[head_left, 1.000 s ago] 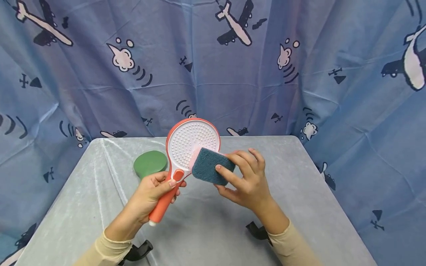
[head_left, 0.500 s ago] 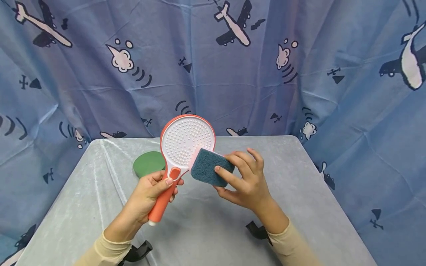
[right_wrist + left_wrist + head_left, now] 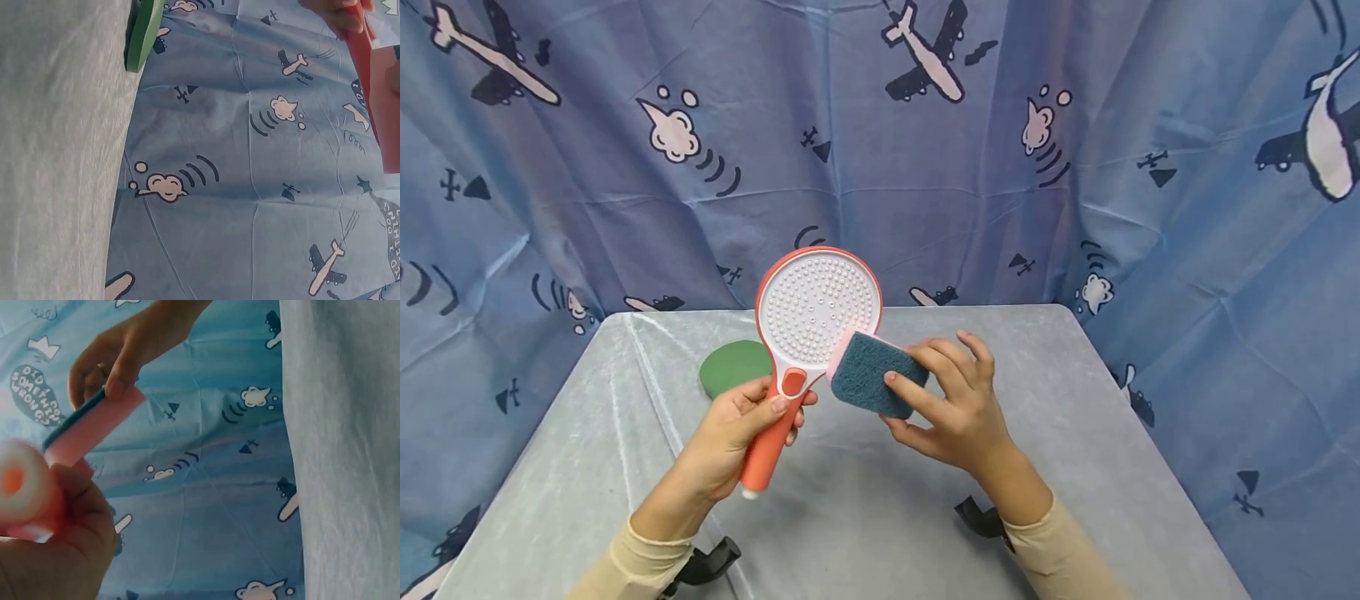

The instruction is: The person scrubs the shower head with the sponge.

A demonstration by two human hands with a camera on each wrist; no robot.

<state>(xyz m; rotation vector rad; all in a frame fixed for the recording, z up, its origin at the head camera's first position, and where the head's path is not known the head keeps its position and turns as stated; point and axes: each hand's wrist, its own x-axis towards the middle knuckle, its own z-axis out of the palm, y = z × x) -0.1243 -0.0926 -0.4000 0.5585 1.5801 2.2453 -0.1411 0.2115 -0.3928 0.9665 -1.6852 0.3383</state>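
Note:
An orange shower head [image 3: 820,308] with a white nozzle face is held up by my left hand [image 3: 730,433], whose fingers wrap round its handle [image 3: 765,454]. The thumb lies just below the orange button on its neck. My right hand [image 3: 958,408] pinches a sponge [image 3: 876,375], dark green on one side and pink on the other. The pink side meets the lower right rim of the nozzle face in the head view. In the left wrist view the sponge [image 3: 97,422] shows its pink layer, and the handle end [image 3: 22,481] is blurred close up.
Behind the left hand a green round object [image 3: 735,367] lies on the table, partly hidden by the hand and shower head. Grey cloth covers the table [image 3: 865,517]. A blue curtain [image 3: 760,167] printed with planes hangs beyond the table's far edge.
The shower head has shifted left and upward with my left hand, so more of its nozzle face shows beside the sponge. My right hand and the sponge have hardly moved.

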